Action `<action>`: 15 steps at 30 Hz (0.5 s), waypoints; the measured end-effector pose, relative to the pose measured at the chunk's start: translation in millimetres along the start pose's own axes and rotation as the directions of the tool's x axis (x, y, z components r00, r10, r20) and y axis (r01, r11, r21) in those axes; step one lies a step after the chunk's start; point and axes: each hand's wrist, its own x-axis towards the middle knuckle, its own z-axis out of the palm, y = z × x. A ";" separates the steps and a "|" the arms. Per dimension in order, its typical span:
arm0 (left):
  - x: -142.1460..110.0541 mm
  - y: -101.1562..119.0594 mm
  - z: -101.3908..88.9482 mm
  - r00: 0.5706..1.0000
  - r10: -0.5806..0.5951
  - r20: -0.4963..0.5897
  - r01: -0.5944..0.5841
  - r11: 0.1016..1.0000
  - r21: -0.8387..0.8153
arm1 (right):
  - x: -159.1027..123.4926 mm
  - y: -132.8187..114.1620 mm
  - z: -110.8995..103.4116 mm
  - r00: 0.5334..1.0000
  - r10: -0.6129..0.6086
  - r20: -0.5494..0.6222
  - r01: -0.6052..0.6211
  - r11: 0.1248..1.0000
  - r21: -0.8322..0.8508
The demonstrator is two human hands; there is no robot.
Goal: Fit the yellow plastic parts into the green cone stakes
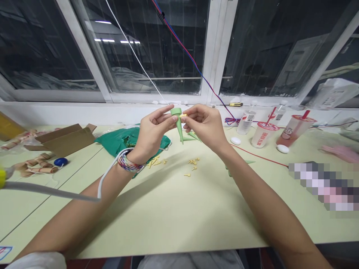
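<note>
- Left hand [153, 132]: closed, fingers and thumb curled around the wide upper end of a green plastic spike [178, 127].
- Right hand [203, 125]: closed to a fingertip pinch on a small pale-yellow piece [183, 116], mostly hidden by the fingers.
- Spike's place: in the air between the hands, above the middle of the desk [174, 220].
- Spike's long axis: nearly upright, wide end up, narrow tip down, with a slight lean toward the right side.
- Nearer hand: the left, in contact with the spike; the pale-yellow piece right at the wide end, on the side toward the right hand.
- Just under the right hand: a second green piece [194, 135], partly hidden; no telling whether joined to the spike.
- Below the hands: loose pale-yellow pieces [193, 161] on the desk, and more [155, 162] beside a green plastic bag [131, 140].
- On the left wrist: a beaded bracelet [127, 163], with a white cable [106, 175] looped near it.
- Farther off: a cardboard box [66, 140], a blue cap [61, 161], plastic drink cups [265, 134].
</note>
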 end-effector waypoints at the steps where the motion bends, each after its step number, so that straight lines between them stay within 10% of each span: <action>1: -0.7 0.1 1.3 0.999 -0.016 0.032 0.016 1.000 -0.007 | 0.1 0.9 1.4 1.000 0.008 0.002 -0.008 1.000 0.011; 5: -2.6 0.3 3.5 0.989 -0.051 0.138 0.052 0.999 -0.006 | 0.2 0.0 -0.1 0.997 0.049 0.060 -0.047 0.998 -0.042; 11: 1.5 -1.9 -2.0 0.998 -0.066 -0.003 0.066 0.998 0.022 | 2.1 -2.6 -29.6 0.954 0.268 0.133 -0.163 0.838 -0.520; 13: 2.8 -2.2 -2.8 0.995 -0.091 -0.026 0.091 0.996 0.000 | 1.4 2.3 -34.8 0.845 0.497 0.200 -0.189 0.625 -0.757; 15: 3.2 -1.8 -2.7 0.992 -0.120 -0.036 0.120 0.993 -0.018 | -0.7 9.5 -32.6 0.633 0.738 0.235 -0.135 0.405 -0.904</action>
